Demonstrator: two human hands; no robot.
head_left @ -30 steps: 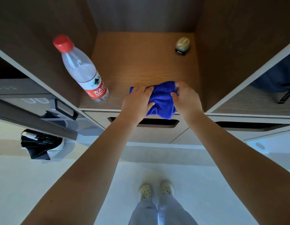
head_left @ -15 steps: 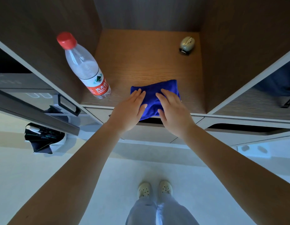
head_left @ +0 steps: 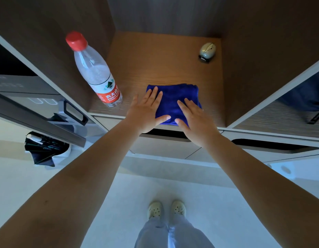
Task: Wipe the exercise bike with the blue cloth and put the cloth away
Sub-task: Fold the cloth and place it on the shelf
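The folded blue cloth point(head_left: 173, 99) lies flat on the wooden floor of an open locker compartment point(head_left: 155, 61), near its front edge. My left hand point(head_left: 146, 111) rests flat on the cloth's left side, fingers spread. My right hand point(head_left: 194, 117) lies flat over its right front part, fingers apart. Neither hand grips the cloth. The exercise bike is out of view.
A water bottle with a red cap point(head_left: 94, 72) stands at the compartment's front left. A small grey mouse-like object point(head_left: 207, 51) sits at the back right. The open locker door point(head_left: 38, 119) juts out on the left, above a dark bag point(head_left: 44, 149) on the floor.
My hands let go of the bunched cloth, set it down and flattened it. They now lie spread on top of it.
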